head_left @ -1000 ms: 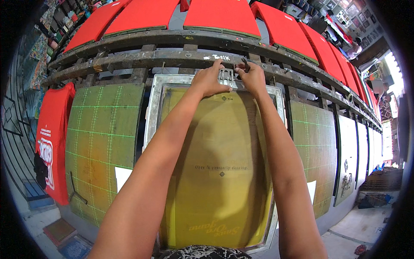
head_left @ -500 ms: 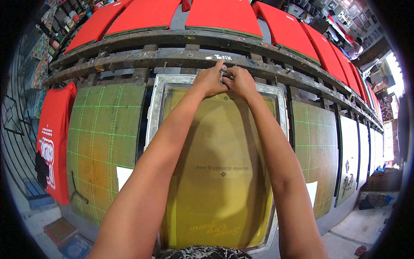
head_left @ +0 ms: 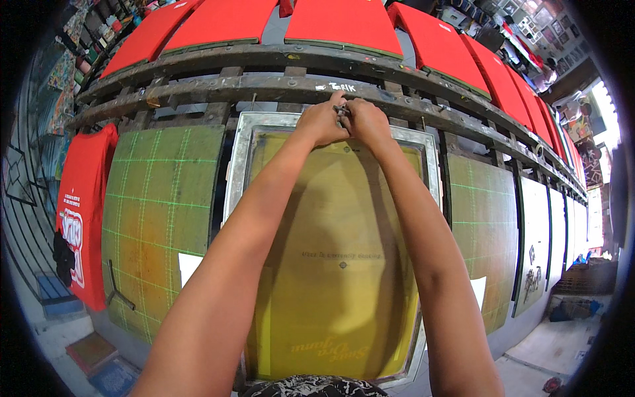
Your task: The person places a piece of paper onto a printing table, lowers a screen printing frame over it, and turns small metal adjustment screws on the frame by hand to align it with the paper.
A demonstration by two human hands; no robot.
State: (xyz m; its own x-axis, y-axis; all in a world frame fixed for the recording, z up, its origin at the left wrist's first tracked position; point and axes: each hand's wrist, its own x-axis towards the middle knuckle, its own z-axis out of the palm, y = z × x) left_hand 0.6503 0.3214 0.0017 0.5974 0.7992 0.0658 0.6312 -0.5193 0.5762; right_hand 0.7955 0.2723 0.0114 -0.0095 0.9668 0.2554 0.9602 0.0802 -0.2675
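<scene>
Nearest me lay the yellow-meshed printing screen (head_left: 331,264) in its metal frame, on the green gridded pallet (head_left: 159,218). At its far edge my left hand (head_left: 322,122) and right hand (head_left: 366,121) pinched a small metal clamp (head_left: 342,110) against the dark rail (head_left: 264,86); beyond it lay red boards (head_left: 337,20).

Head view, looking steeply down

One wide fisheye worn on the head faces forward and down over a yellow printing screen (head_left: 334,264); forearms enter from 6 o'clock, rails bend near 12.

Dull metal screen frame (head_left: 233,172), smooth yellow mesh (head_left: 331,264), paint-crusted rails (head_left: 198,86)
</scene>
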